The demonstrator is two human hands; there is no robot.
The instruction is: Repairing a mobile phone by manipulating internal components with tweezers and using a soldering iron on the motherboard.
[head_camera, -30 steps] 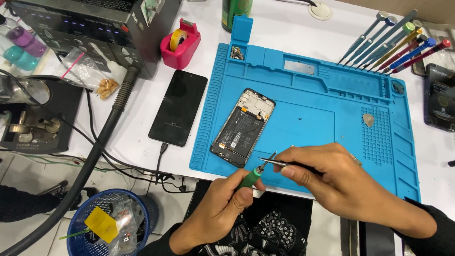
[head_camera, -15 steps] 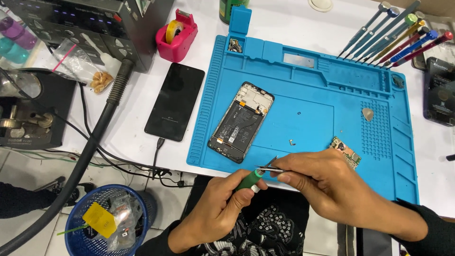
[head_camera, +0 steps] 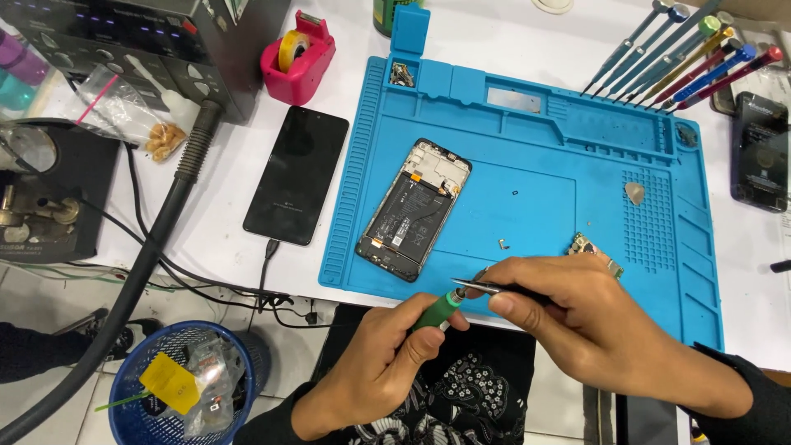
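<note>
My left hand (head_camera: 387,354) grips a green-handled screwdriver (head_camera: 441,309) at the front edge of the blue repair mat (head_camera: 535,140). My right hand (head_camera: 577,321) holds thin metal tweezers (head_camera: 482,287), whose tips meet the screwdriver's tip. An opened phone (head_camera: 414,208), back removed with battery and boards exposed, lies on the mat just beyond my hands. A small circuit board (head_camera: 595,250) rests by my right hand's knuckles. Tiny screws (head_camera: 503,244) lie on the mat between phone and board.
A black phone (head_camera: 297,174) lies face up left of the mat, cable attached. A pink tape dispenser (head_camera: 298,56), a thick black hose (head_camera: 156,239), several screwdrivers (head_camera: 676,49) at back right, another dark phone (head_camera: 759,151) and a blue waste basket (head_camera: 177,383) below.
The view shifted, so everything sits slightly differently in frame. My hands stayed together at the mat's front edge; the small circuit board, hidden a second ago, shows beside my right hand.
</note>
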